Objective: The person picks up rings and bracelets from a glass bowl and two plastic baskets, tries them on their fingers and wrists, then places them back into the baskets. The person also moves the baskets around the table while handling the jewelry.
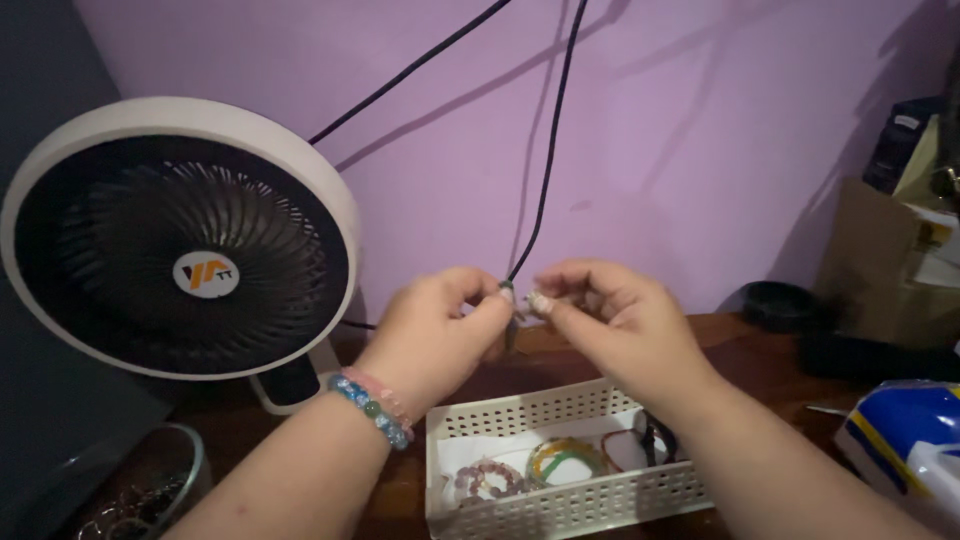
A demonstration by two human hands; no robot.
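Head view: we have both hands raised over the tray (560, 505), fingertips meeting so the small work sits close under our eyes. Left hand (440, 335) has thumb and forefinger pinched together on something tiny at the tips; we cannot tell what. Right hand (620, 325) pinches a pale bead (538, 301), clamped between thumb and forefinger, just beside the left fingertips, almost touching. A dark cord (548, 150) hangs down the purple wall right behind the fingertips; whether we touch it is unclear. Beaded bracelet (372, 408) sits on the left wrist. Below the fingers the tray holds more bracelets (565, 462), kept within easy reach. Fan (175, 240) stands well left of the left hand. Glass bowl (150, 490) sits low, left of the left forearm.
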